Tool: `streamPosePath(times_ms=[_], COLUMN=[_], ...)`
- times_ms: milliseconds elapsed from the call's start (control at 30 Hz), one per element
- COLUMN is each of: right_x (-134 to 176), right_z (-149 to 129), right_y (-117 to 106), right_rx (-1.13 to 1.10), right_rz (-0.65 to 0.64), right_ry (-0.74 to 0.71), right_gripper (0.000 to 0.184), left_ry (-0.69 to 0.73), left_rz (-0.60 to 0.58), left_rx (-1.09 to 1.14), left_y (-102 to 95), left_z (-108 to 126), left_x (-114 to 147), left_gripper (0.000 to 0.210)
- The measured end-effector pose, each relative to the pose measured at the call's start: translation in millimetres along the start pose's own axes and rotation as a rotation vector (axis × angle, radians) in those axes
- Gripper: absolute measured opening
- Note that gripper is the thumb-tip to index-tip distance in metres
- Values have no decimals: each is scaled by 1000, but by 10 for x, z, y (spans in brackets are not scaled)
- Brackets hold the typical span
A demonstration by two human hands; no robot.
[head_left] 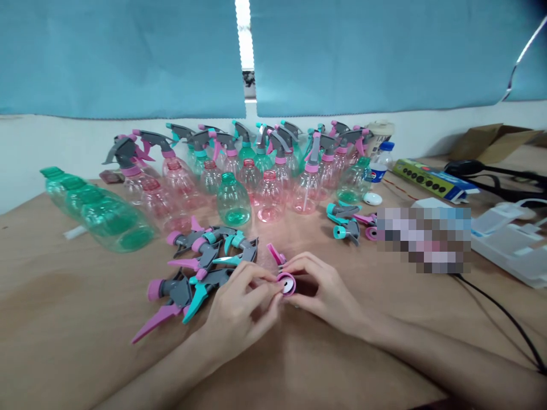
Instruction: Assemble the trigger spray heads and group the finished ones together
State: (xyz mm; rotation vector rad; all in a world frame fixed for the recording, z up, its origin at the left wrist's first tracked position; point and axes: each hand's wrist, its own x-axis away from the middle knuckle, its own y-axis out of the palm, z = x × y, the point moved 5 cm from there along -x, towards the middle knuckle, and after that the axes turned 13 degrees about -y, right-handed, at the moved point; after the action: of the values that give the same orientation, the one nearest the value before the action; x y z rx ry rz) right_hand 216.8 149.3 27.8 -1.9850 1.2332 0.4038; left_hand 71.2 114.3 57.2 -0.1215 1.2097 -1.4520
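Note:
Near the table's front, a pink-collared trigger spray head (pixel 292 285) is between my two hands, its collar opening turned toward me with a white disc inside. My left hand (pixel 237 307) pinches the collar's left side, fingertips at the white disc. Closed around the other side is my right hand (pixel 329 287), whose fingers hide much of the head's body. A pink trigger sticks up behind the fingertips. Just left of my left hand lies a pile of loose grey spray heads (pixel 177 290) with pink or teal collars and triggers.
Behind stand open bottles, such as a green bottle (pixel 233 199) and a pink bottle (pixel 270 196), and several with spray heads. Green bottles (pixel 115 222) lean or lie at left. Teal spray heads (pixel 344 219), a power-strip box (pixel 433 179), a clear plastic tray (pixel 513 242) and a black cable (pixel 499 304) are at right.

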Motion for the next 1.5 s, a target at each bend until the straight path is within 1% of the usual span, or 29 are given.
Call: streamPosePath(times_ms=[100,200,333,600,833,1000,1233,1400,1500], right_x=[-10,-9,-1,-7,-2,7,0,24,25], right_z=[2,9,20,10,21,27,28,52,45], right_y=[-1,2,-1,1,4,-1,8,-7,-10], right_rx=[-9,-11,-20,-24,-32,-4,-14,-49,-58], right_rz=[5,5,3,0,-2,-6,-11,23,19], right_ry=[-1,2,-4,-7,-2,17,9,43,40], right_gripper=[21,20,23,24,23,26,27,22,22], left_ry=[17,43,81,83,75,78,122,134,132], left_rz=[-12,1,-21,-44,-59,-12,-8,21,20], left_rx=[-2,-14,-8,-41,-44,-107,-117,-180,-212], left_y=[-11,-15,6,14,18,2,17,13,12], left_z=[14,50,95,109,129,116,127,136,145], left_x=[-3,-1,15,20,16,-14,-10,-1,3], left_gripper=[21,21,21,24,21,16,18,17,17])
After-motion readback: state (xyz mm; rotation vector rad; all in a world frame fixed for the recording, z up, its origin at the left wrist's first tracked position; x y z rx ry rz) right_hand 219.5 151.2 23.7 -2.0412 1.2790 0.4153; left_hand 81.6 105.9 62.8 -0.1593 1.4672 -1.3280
